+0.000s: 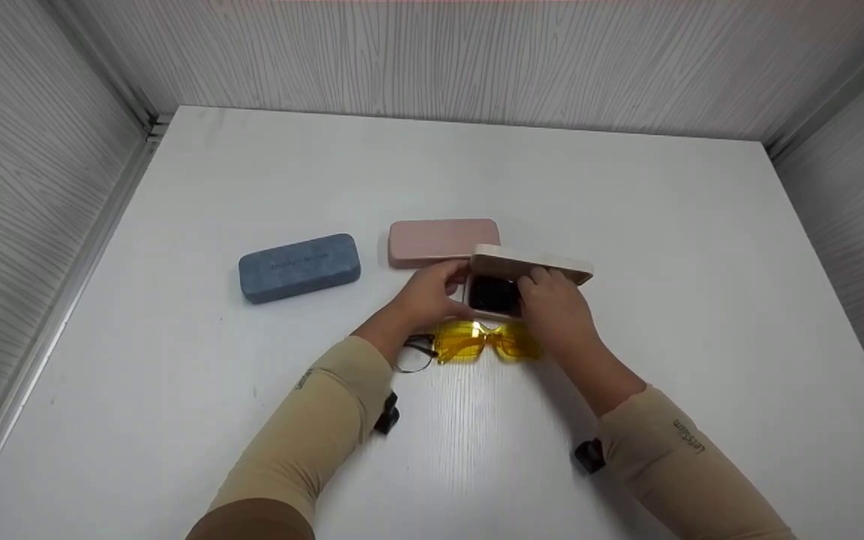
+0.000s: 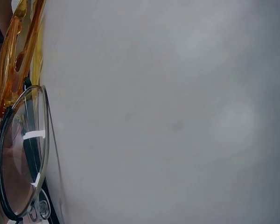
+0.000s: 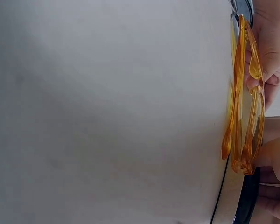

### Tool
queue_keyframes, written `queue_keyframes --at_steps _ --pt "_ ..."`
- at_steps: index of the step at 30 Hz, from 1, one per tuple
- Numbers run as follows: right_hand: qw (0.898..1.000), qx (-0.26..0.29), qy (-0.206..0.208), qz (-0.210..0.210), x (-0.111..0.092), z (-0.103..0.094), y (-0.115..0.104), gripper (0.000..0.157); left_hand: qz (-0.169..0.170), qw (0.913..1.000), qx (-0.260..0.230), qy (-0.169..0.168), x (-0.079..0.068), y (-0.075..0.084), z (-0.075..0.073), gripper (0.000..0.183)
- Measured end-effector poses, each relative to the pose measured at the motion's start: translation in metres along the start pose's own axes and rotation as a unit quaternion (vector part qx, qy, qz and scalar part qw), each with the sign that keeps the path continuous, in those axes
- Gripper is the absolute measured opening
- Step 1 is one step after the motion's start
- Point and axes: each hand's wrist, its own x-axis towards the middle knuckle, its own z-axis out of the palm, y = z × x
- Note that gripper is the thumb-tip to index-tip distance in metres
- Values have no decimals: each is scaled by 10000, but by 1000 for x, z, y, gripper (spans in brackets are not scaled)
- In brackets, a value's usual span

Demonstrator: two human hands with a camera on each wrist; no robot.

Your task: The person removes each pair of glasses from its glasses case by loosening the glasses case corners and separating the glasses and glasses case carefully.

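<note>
A whitish glasses case (image 1: 529, 259) lies with its lid raised at the centre right of the table. My left hand (image 1: 430, 295) grips the case's left end, thumb in front and fingers behind. Inside sits a pair of dark sunglasses (image 1: 493, 294); the fingers of my right hand (image 1: 558, 309) reach under the lid and hold its right side, partly hidden by that hand. Just in front of the case are yellow-tinted glasses (image 1: 462, 341), seen edge-on as amber frames in the right wrist view. Thin-rimmed clear glasses (image 2: 46, 126) stand beside them, partly behind my left wrist.
Touching or close behind the open case is a closed pink glasses case (image 1: 443, 240). A closed blue glasses case (image 1: 299, 268) lies farther left, slightly angled. The white table (image 1: 177, 420) meets panelled walls at the back and sides.
</note>
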Motion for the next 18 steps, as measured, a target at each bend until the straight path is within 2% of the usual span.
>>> queue_keyframes --at_steps 7,12,18 --pt "9997 81 203 112 -1 -3 -2 13 34 9999 -134 15 -1 1 0 75" --pt "9984 143 539 86 -5 -9 -2 12 144 9999 -45 -13 -1 0 0 75" --pt "9946 -59 1036 -92 -9 -18 -1 12 212 9998 -4 -24 -1 1 -1 73"
